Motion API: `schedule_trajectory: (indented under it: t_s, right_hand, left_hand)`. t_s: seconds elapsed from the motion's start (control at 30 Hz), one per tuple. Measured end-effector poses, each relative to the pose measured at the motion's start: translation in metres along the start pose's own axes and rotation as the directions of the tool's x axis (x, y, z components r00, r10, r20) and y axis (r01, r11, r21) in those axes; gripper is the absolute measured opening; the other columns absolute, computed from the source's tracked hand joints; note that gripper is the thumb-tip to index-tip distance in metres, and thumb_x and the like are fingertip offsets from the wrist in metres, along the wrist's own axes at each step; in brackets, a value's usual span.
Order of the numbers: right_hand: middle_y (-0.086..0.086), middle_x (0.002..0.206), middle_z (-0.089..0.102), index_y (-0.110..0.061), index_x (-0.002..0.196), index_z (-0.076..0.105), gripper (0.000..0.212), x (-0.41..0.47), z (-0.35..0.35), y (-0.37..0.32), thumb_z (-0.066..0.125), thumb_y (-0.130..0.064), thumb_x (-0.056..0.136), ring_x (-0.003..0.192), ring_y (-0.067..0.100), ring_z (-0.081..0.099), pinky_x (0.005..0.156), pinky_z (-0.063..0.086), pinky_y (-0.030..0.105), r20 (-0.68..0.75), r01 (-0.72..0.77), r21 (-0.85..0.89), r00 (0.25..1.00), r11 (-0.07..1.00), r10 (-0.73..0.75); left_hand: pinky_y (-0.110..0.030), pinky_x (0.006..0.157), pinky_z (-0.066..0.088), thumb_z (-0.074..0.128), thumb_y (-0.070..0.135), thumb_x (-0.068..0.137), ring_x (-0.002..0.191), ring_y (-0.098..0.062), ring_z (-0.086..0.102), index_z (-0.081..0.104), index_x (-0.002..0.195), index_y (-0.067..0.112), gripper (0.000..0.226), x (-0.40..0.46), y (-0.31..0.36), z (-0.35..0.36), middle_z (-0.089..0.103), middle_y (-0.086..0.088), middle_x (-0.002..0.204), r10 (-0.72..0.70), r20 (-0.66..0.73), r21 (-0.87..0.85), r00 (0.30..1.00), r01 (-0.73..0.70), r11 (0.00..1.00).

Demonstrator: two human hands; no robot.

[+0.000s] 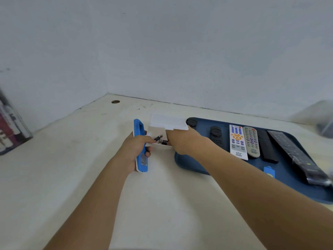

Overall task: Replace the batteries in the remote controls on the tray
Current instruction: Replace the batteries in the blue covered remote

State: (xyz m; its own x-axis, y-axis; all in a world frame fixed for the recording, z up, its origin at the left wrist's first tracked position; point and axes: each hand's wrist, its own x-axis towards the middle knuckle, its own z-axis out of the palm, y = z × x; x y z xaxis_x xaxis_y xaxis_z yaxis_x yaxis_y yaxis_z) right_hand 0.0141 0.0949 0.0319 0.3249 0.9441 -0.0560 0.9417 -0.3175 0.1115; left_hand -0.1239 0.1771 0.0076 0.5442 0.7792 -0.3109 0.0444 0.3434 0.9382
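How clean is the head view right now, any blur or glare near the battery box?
Head view: even, soft light, no glare; the white box and batteries look slightly soft; the far right edge past the tray and the left edge are blurred; wide-angle bending at the borders.

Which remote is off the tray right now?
The blue-cased remote, gripped in the left hand over the table; the others all lie on the blue tray.

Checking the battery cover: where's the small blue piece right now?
Head view: the small blue piece lies on the blue tray, near its front edge on the right, just below the black remote.
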Motion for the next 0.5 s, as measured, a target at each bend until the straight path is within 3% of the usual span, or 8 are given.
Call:
schedule_trajectory:
  t_s: [0.07, 0.17, 0.3, 0.37, 0.5]
  right_hand:
    - [-0.001, 0.075, 0.043, -0.010, 0.076, 0.049, 0.022, 0.006, 0.001, 0.004, 0.052, -0.004, 0.097, 0.079, 0.020, 0.046, 0.049, 0.030, 0.023, 0.033, 0.020, -0.016, 0.999, 1.000, -0.019]
    - [0.001, 0.089, 0.051, -0.007, 0.104, 0.062, 0.013, 0.011, 0.001, 0.007, 0.050, -0.010, 0.101, 0.080, 0.018, 0.048, 0.048, 0.028, 0.020, 0.062, 0.056, -0.016, 0.997, 0.998, -0.055]
    - [0.000, 0.077, 0.049, -0.013, 0.086, 0.052, 0.014, 0.007, 0.004, 0.010, 0.052, -0.006, 0.098, 0.071, 0.018, 0.048, 0.057, 0.039, 0.026, 0.028, 0.124, -0.010, 0.992, 0.992, -0.124]
    - [0.001, 0.083, 0.053, -0.014, 0.093, 0.052, 0.007, 0.001, 0.000, 0.013, 0.052, -0.015, 0.100, 0.069, 0.018, 0.050, 0.058, 0.041, 0.028, 0.011, 0.147, 0.075, 0.989, 0.986, -0.148]
    - [0.003, 0.089, 0.059, -0.013, 0.100, 0.057, 0.019, -0.013, -0.017, 0.015, 0.051, -0.031, 0.102, 0.077, 0.021, 0.057, 0.065, 0.046, 0.034, -0.071, 0.184, 0.220, 0.983, 0.958, -0.172]
  left_hand:
    - [-0.023, 0.042, 0.042, 0.070, -0.001, 0.083, 0.050, -0.014, 0.048, 0.050, 0.102, 0.013, 0.030, 0.001, -0.001, 0.000, 0.054, -0.007, 0.078, 0.004, 0.006, 0.009, 1.000, -0.004, 1.000]
    - [-0.023, 0.042, 0.043, 0.070, -0.002, 0.083, 0.050, -0.014, 0.049, 0.051, 0.105, 0.013, 0.032, 0.003, -0.002, 0.000, 0.054, -0.009, 0.082, 0.008, 0.009, 0.003, 1.000, -0.008, 1.000]
    - [-0.024, 0.042, 0.042, 0.067, -0.001, 0.085, 0.050, -0.015, 0.051, 0.053, 0.109, 0.008, 0.029, 0.006, -0.005, -0.001, 0.054, -0.013, 0.083, 0.052, -0.014, 0.006, 0.999, -0.051, 0.999]
    - [-0.025, 0.045, 0.043, 0.069, 0.009, 0.088, 0.050, -0.017, 0.050, 0.055, 0.108, 0.008, 0.024, 0.008, -0.006, -0.001, 0.055, -0.013, 0.075, 0.069, -0.050, 0.042, 0.996, -0.067, 0.997]
    - [-0.028, 0.056, 0.048, 0.073, 0.036, 0.088, 0.050, -0.018, 0.051, 0.052, 0.100, 0.010, 0.035, 0.009, -0.005, 0.003, 0.061, -0.011, 0.067, 0.028, -0.148, 0.135, 0.989, -0.008, 0.991]
